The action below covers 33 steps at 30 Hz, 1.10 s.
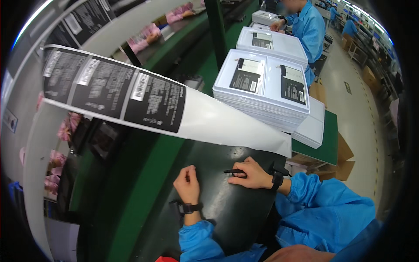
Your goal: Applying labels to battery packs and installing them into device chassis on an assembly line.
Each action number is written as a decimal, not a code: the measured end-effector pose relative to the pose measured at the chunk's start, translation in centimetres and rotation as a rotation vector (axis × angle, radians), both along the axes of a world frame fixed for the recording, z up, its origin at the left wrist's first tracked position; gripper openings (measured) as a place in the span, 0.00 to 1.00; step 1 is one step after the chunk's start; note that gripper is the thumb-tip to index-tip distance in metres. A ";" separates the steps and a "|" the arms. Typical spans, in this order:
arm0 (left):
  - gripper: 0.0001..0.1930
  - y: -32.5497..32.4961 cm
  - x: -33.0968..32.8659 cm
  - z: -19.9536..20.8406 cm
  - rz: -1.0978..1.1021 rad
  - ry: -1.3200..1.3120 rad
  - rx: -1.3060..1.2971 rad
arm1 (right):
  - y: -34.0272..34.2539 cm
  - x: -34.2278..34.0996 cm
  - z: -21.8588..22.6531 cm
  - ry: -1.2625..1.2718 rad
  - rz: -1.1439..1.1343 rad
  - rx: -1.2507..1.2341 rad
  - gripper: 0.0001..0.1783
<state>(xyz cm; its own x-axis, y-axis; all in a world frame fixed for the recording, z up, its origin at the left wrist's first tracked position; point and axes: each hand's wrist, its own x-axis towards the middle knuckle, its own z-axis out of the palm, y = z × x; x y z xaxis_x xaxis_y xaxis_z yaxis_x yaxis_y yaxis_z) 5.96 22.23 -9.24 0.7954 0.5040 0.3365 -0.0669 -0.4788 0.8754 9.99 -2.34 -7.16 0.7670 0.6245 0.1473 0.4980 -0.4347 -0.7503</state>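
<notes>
My left hand rests on a dark flat panel in front of me, its fingers loosely curled with nothing visible in them. My right hand lies on the same panel and holds a thin black pen-like tool flat against the surface. Both wrists wear black bands over blue sleeves. A long white backing strip with several black printed labels runs from the upper left down to just above my right hand.
A tall stack of white flat boxes bearing black labels stands right of the strip, with more stacks behind it. A person in a blue coat works further along the green bench. Cardboard boxes sit on the floor at right.
</notes>
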 end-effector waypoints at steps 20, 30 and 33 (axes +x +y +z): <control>0.14 0.8 -0.3 -1.0 -0.068 0.096 0.047 | 2.9 -4.8 5.9 -0.008 0.147 0.639 0.10; 0.14 -1.6 -0.1 -0.1 -0.053 0.100 0.088 | -3.5 -4.8 27.7 -0.259 0.978 0.877 0.19; 0.14 -1.5 -0.4 -0.4 -0.041 0.154 0.081 | -3.9 -4.5 28.3 -0.327 0.959 0.928 0.17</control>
<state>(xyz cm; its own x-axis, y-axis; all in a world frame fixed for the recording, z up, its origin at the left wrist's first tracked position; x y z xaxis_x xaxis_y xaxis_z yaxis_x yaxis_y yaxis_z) 5.56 20.70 -9.67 0.8602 0.4461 0.2470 0.0440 -0.5475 0.8357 5.48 -6.25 21.10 -0.0557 0.4588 0.8868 0.5244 0.7692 -0.3650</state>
